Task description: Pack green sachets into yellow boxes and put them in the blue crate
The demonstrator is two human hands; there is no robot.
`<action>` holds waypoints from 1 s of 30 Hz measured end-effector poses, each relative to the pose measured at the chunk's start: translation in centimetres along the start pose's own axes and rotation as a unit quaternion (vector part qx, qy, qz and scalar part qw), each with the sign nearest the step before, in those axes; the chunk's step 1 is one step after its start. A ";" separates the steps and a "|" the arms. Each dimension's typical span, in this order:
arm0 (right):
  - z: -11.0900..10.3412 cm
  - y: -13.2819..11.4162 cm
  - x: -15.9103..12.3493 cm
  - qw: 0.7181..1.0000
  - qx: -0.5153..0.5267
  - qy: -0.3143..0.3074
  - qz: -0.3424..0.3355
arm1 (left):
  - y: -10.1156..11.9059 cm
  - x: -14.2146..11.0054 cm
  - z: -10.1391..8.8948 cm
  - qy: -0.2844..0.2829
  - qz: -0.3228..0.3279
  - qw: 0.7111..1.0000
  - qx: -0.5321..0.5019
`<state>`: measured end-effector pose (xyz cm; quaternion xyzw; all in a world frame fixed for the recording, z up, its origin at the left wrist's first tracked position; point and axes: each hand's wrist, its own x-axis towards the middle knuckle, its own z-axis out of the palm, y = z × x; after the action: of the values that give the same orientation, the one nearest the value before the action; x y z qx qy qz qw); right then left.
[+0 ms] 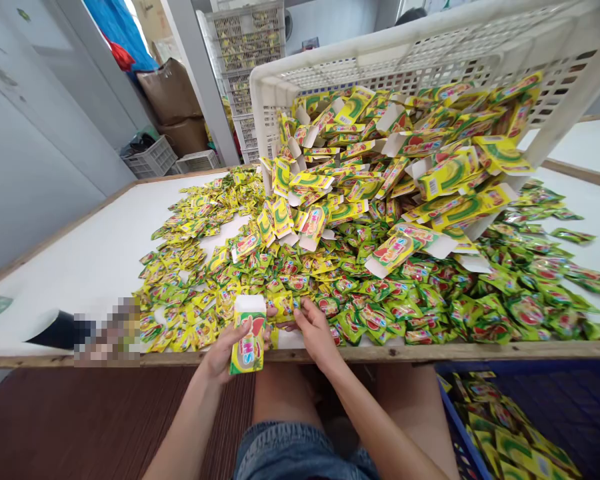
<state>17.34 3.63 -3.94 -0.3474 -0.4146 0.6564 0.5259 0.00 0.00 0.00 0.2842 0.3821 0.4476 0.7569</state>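
My left hand (225, 350) is closed around a small yellow and green candy box (249, 343), held upright at the table's front edge with its white top end facing away from me. Between the fingers of my right hand (316, 330) is a small yellow candy packet (283, 305), just right of the box. Part of that packet is hidden by my fingers. Beyond both hands spreads a heap of yellow packets (185, 250), and green packets (375, 320) with a red fruit print lie to the right.
A tipped white plastic crate (267, 127) spills many small boxes (393, 250) onto the packets. At lower right, a blue crate (450, 413) holds boxes. A dark cylinder (55, 329) lies on the white table (95, 257) at left. Crates (245, 40) are stacked behind.
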 end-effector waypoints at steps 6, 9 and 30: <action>-0.4 -0.4 -0.5 0.999 -0.043 0.029 -0.016 | -0.7 0.5 1.1 0.010 -0.004 0.999 0.042; -1.0 -1.1 -0.3 0.992 -0.076 0.078 -0.059 | -0.9 0.9 2.3 0.047 0.014 0.995 0.091; -0.7 -7.7 0.1 0.749 -0.610 -0.103 -0.237 | -2.1 1.9 5.8 0.017 0.014 0.966 0.257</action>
<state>21.03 4.68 2.82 -0.4147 -0.8477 0.1499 0.2949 6.40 0.29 0.91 0.4665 0.4930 0.3494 0.6459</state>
